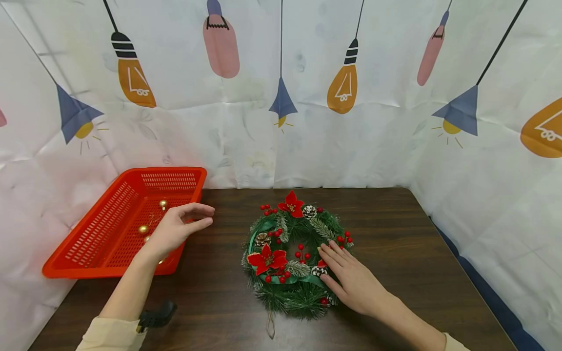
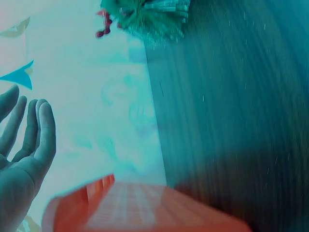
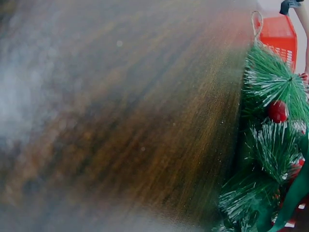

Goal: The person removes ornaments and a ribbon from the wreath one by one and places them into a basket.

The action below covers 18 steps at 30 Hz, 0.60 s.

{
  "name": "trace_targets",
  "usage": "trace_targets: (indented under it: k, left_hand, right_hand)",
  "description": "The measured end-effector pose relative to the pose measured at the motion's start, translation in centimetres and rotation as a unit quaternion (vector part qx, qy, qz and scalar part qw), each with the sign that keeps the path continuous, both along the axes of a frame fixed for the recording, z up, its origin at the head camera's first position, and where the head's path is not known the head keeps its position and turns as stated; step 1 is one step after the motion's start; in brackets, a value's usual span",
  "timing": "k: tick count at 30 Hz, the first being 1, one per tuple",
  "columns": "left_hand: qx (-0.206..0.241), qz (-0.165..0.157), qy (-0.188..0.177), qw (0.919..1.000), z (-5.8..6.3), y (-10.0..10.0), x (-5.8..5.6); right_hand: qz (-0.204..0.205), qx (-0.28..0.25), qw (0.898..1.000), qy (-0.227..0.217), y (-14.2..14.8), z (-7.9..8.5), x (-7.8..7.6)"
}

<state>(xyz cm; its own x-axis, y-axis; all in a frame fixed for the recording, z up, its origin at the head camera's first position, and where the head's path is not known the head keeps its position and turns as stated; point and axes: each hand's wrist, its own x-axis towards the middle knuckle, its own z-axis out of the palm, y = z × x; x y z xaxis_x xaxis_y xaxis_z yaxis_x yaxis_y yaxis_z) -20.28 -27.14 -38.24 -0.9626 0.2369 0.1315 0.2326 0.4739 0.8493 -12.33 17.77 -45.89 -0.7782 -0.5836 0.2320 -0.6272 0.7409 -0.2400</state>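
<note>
A green Christmas wreath (image 1: 287,298) lies on the table, dressed with red poinsettias (image 1: 266,259), berries, pinecones (image 1: 309,211) and a green ribbon. On its right side my right hand (image 1: 351,282) rests with fingers extended; whether they pinch any sprig is hidden. The right wrist view shows frosted needles (image 3: 270,150) and a red berry (image 3: 277,111), but not the hand. My left hand (image 1: 177,229) hovers over the right edge of the red basket (image 1: 79,270), fingers slightly bent and holding nothing. Gold baubles (image 1: 143,229) lie inside the basket, partly hidden by the left arm.
The dark wooden table (image 1: 395,234) runs back to a white curtain (image 1: 246,146) printed with lamps. A twine loop (image 1: 270,325) extends from the wreath's near edge. A black strap (image 1: 158,316) sits by the left wrist.
</note>
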Motion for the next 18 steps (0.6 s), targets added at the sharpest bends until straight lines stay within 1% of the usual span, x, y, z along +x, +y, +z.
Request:
trace_targets:
  k: [6, 12, 18]
  left_hand:
    - [0.026, -0.015, -0.006, 0.9995, -0.9, 1.3, 0.4]
    - [0.049, -0.026, -0.021, 0.9982, -2.2, 2.6, 1.2]
    - [0.084, -0.027, -0.059, 0.9943, -3.5, 3.9, 1.7]
  right_hand:
    - [-0.001, 0.0, 1.0, -0.002, 0.0, 0.0, 0.0]
    - [-0.001, 0.0, 1.0, -0.006, 0.0, 0.1, 0.1]
    - [-0.003, -0.002, 1.0, -0.011, -0.1, 0.1, 0.1]
